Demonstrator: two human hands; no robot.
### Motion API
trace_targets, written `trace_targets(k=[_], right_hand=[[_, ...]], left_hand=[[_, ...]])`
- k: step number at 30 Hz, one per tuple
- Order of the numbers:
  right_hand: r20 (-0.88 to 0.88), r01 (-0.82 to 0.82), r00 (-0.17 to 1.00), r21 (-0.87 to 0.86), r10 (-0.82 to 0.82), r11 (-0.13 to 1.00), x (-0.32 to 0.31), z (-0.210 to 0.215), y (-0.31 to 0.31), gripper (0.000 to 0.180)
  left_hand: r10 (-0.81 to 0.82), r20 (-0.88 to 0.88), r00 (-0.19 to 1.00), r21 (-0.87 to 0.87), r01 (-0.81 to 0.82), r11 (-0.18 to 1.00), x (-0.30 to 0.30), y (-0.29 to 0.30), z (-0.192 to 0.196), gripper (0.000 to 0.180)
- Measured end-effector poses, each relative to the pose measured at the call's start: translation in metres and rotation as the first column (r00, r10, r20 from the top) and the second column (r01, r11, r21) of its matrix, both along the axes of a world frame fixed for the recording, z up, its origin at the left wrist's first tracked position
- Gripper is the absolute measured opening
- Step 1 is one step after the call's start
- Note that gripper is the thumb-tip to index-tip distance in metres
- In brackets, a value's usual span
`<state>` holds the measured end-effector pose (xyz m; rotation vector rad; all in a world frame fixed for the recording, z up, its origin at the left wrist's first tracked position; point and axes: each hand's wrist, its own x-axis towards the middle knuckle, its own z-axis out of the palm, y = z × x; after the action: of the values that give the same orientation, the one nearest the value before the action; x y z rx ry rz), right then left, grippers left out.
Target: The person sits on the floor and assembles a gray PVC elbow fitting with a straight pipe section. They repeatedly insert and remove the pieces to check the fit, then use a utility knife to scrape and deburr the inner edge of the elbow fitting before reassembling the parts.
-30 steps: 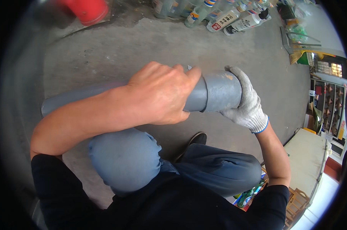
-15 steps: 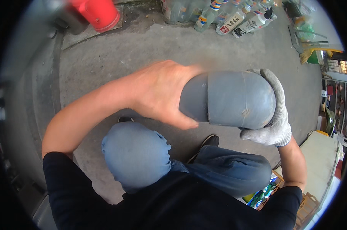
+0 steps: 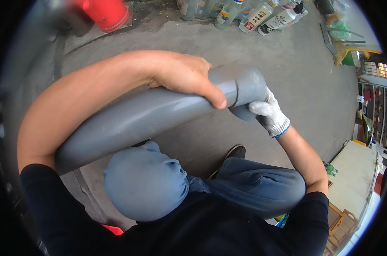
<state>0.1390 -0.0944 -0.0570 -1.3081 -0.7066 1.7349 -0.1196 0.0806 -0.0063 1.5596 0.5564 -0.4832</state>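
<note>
Just beyond the left knee (image 3: 144, 187), the pipe (image 3: 138, 121) slants up rightward; the left hand (image 3: 182, 73) curls round it and the right hand (image 3: 271, 114) (gloved) clasps its end fitting (image 3: 251, 83). Farther off, bottles (image 3: 258, 19) stand on the floor (image 3: 150, 40).

Pipe (image 3: 146, 120) before left knee (image 3: 144, 183), fitting (image 3: 252, 85) on pipe's right end; left hand (image 3: 188, 77) on pipe, right hand (image 3: 270, 113) on fitting; bottles (image 3: 258, 18) on floor (image 3: 193, 40) beyond pipe, container (image 3: 109, 15) left of bottles, broom (image 3: 340, 57) far right
</note>
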Motion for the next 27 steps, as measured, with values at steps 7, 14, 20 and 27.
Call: trace_targets(k=[7, 14, 20, 27], right_hand=[[0.046, -0.030, 0.999, 0.046, 0.028, 0.999, -0.005, -0.005, -0.003, 0.099], [0.100, -0.124, 0.989, 0.127, 0.112, 0.984, -0.007, -0.010, 0.001, 0.097], [0.117, -0.108, 0.989, 0.103, 0.096, 0.989, -0.011, 0.003, 0.002, 0.101], [0.387, -0.084, 0.922, 0.231, -0.012, 0.969, 0.011, 0.027, -0.004, 0.107]], left_hand=[[-0.020, -0.058, 0.998, 0.190, 0.031, 0.981, -0.006, -0.009, 0.028, 0.074], [-0.082, -0.152, 0.985, 0.367, 0.133, 0.921, 0.003, -0.020, 0.049, 0.079], [-0.097, -0.119, 0.988, 0.438, 0.140, 0.888, 0.001, -0.023, 0.055, 0.081], [-0.024, 0.045, 0.999, 0.408, 0.004, 0.913, -0.006, -0.019, 0.059, 0.084]])
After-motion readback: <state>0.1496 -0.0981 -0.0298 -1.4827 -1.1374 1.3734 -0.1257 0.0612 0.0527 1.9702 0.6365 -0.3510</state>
